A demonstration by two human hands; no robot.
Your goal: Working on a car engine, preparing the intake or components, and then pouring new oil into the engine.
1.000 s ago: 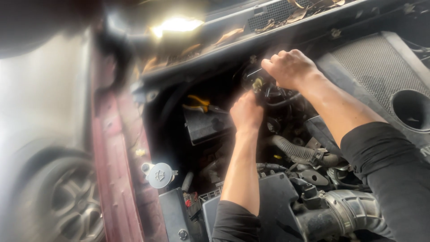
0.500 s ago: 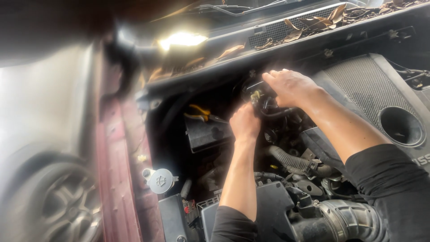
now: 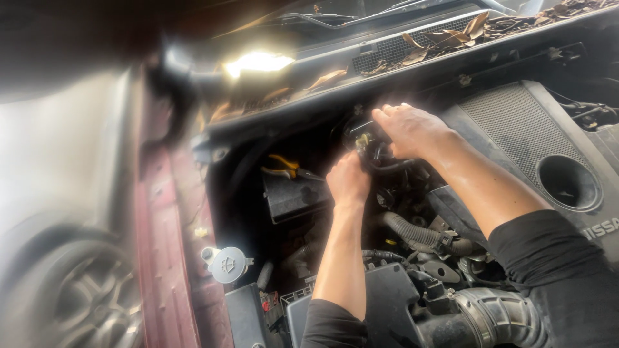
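Two hands (image 3: 380,154) in possibly maroon-fendered engine bay (image 3: 412,258)

Black sleeves pushed up, forearms and hands bare.

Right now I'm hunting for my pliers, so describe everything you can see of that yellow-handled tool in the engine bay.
The yellow-handled tool looks like pliers: two yellow-and-black grips and a dark metal nose. It lies flat on a black box, nose pointing right, just left of the left hand. Neither hand touches it.
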